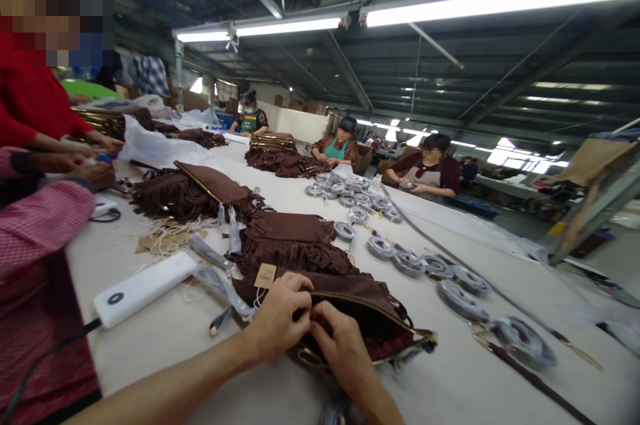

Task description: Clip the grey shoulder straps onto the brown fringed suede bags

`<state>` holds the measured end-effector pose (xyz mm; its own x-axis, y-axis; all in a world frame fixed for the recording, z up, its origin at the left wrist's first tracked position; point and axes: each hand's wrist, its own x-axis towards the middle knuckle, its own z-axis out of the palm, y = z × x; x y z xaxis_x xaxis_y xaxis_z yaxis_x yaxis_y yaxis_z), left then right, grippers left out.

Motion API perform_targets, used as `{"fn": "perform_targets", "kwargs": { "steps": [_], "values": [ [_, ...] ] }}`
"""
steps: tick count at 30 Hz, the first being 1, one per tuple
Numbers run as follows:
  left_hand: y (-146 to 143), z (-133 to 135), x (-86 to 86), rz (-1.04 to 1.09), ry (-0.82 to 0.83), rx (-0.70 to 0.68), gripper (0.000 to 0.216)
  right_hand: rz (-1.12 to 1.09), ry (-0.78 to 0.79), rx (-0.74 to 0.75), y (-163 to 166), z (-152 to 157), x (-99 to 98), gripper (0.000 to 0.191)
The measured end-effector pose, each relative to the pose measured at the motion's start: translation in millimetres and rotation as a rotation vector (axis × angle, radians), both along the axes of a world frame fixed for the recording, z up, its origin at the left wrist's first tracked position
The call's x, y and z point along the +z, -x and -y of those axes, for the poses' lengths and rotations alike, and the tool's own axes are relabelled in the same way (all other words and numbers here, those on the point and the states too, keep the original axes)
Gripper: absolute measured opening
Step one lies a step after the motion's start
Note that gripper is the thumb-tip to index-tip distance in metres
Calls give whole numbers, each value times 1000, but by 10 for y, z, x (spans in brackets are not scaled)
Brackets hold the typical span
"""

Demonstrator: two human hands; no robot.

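Observation:
A dark brown fringed bag (360,292) lies before me with its gold zipper open and a reddish lining showing inside. My left hand (283,308) is closed at the zipper edge of the opening, with the thumb and fingers pinched on the rim. Beside it, almost touching, my right hand (337,338) has its fingers bent in over the same opening. Its fingertips are partly hidden, but they grip the bag's edge. A tan paper tag (265,276) on a white string rests on the bag just above my left hand.
Several wrapped grey strap coils (410,258) lie to the right. More brown fringed bags (195,192) are stacked at the left. A white power bank (145,288) with a cable lies near a co-worker's pink checked sleeve (45,225). Other people work around the white table (475,378).

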<state>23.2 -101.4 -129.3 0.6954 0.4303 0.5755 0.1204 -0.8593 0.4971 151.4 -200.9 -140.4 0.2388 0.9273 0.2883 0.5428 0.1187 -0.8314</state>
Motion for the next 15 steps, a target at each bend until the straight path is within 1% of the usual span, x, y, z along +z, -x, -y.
{"fn": "perform_targets", "kwargs": {
  "steps": [1,3,5,7,9,11,13,15],
  "values": [
    [10,22,55,19,-37,31,15,-75,26,1,-26,12,55,9],
    [37,85,184,56,-70,62,15,-317,106,-9,-91,35,153,16],
    [56,177,291,70,-9,-6,19,-602,156,6,-152,56,217,28],
    [54,284,327,57,120,-140,19,-787,123,34,-176,73,249,35],
    [23,377,278,25,263,-236,18,-809,48,44,-155,84,268,35],
    [-29,427,172,-28,425,-283,16,-751,-14,45,-104,90,289,33],
    [-86,426,57,-36,599,-304,16,-721,-51,71,-62,92,313,31],
    [-130,385,-26,21,745,-277,15,-750,-71,77,-66,93,328,32]
  ]
}}
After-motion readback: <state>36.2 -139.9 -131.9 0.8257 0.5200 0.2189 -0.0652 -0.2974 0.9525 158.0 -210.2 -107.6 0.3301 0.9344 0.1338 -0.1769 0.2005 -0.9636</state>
